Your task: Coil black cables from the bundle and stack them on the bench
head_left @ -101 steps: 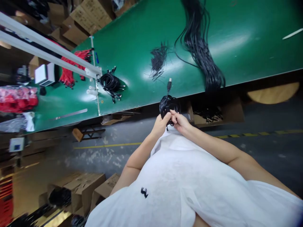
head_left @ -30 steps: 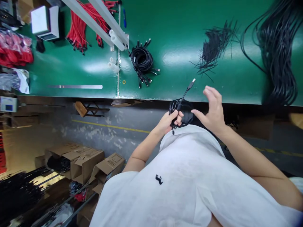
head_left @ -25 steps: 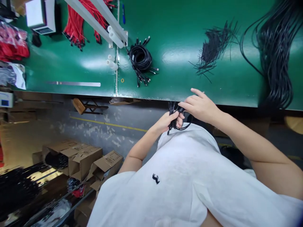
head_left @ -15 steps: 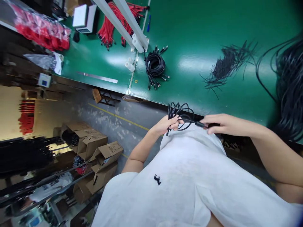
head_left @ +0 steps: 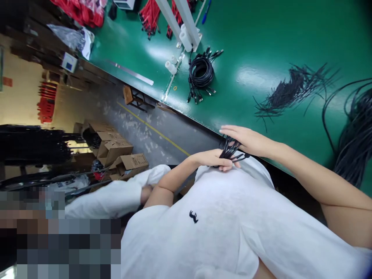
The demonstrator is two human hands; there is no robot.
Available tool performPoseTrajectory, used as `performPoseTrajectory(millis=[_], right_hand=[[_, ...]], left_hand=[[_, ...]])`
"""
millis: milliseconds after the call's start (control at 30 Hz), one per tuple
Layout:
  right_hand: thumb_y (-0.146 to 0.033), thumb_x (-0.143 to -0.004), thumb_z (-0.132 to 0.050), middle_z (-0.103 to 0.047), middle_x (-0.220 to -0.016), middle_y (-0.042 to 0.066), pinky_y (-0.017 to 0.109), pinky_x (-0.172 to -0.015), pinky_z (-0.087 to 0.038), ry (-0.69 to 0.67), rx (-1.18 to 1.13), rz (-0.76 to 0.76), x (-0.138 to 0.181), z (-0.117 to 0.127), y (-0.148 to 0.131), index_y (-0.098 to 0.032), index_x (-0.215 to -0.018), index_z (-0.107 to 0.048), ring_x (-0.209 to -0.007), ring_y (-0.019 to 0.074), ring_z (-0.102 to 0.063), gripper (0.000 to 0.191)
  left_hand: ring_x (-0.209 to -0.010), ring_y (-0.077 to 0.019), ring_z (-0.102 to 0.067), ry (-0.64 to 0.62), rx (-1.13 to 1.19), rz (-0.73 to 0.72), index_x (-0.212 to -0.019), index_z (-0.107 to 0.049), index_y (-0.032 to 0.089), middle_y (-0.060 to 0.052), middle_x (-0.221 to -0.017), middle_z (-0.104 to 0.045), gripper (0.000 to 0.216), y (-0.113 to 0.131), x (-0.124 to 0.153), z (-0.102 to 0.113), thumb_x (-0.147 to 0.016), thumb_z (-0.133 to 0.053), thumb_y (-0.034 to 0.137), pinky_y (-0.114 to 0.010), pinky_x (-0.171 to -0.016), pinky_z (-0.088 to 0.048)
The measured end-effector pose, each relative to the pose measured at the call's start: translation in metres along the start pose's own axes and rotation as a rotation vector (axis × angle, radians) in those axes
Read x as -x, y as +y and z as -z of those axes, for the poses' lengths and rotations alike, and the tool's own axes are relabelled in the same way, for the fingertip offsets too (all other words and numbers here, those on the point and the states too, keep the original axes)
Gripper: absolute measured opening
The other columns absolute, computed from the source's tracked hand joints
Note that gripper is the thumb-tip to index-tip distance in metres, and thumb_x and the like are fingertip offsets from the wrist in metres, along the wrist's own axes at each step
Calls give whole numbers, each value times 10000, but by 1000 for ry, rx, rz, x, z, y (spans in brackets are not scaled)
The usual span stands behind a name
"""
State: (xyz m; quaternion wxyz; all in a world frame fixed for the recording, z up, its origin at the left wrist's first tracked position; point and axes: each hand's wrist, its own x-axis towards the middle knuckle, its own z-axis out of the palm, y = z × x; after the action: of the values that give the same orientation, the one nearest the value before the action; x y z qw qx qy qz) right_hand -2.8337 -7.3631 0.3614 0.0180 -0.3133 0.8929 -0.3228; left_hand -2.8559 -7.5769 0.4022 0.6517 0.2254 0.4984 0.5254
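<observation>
A coil of thin black cable [head_left: 229, 150] is bunched in front of my white shirt, just off the bench edge. My left hand [head_left: 216, 158] is closed round the coil's lower side, its fingers and thumb wrapped over the strands. Across the coil's upper side lies my right hand [head_left: 247, 140], its fingers stretched out to the left and touching the strands; its thumb is partly hidden. A small dark cable end [head_left: 247, 155] sticks out to the right of the coil, below my right palm.
On the green bench [head_left: 232, 104] lie a tied bundle of black cables [head_left: 202, 73], a heap of short black ties [head_left: 290, 91] and a big pile of black cables [head_left: 356, 135]. White posts [head_left: 186, 23] stand behind. A person's white sleeve [head_left: 107, 195] is close at my left.
The loose loops are gathered into a tighter bunch. My right hand has moved left from the cable end onto the coil, fingers stretched. A person has come into view at left; my view has shifted.
</observation>
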Motion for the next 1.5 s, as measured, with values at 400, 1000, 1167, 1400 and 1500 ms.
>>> performPoseTrajectory(millis=[400, 1000, 1167, 1400, 1500], right_hand=[[-370, -886, -574, -587, -725, 25, 320, -702, -466, 102, -649, -266, -26, 7, 0, -191, -821, -584, -703, 162, -548, 190], [-551, -854, -638, -622, -1039, 66, 379, -861, -522, 717, -664, -576, -30, -56, -26, -228, -1150, -605, -907, 198, -596, 440], [-440, -973, -508, -637, -1184, 134, 470, -1010, -433, 553, 28, -225, -30, -24, -37, -219, -1215, -641, -1138, 277, -571, 354], [-389, -1018, -401, -628, -1057, 113, 338, -758, -484, 221, 171, -77, -33, 13, -30, -194, -1103, -678, -904, 214, -601, 349], [-398, -1015, -426, -596, -1075, 102, 313, -705, -482, 357, 202, -120, -19, 30, -35, -215, -1087, -692, -891, 195, -597, 331]], left_hand=[[-391, -45, -314, 347, 384, -259, -783, -639, 138, 84, -453, -366, 495, 4, 8, -11, -691, -821, 589, -205, -415, -294], [-348, -39, -281, 838, 706, -567, -753, -533, 168, 108, -462, -240, 394, 4, 21, 1, -988, -517, 484, -174, -414, -277], [-315, -42, -306, 732, 624, -458, -749, -567, 149, 105, -419, -306, 396, -11, 27, 4, -982, -538, 468, -172, -381, -267], [-384, -97, -515, 684, 579, -337, -764, -586, 144, 51, -458, -500, 418, -27, 25, 5, -913, -622, 533, -202, -427, -411], [-517, -148, -649, 690, 602, -294, -780, -604, 125, -16, -559, -634, 404, -27, 23, 4, -893, -659, 509, -252, -554, -539]])
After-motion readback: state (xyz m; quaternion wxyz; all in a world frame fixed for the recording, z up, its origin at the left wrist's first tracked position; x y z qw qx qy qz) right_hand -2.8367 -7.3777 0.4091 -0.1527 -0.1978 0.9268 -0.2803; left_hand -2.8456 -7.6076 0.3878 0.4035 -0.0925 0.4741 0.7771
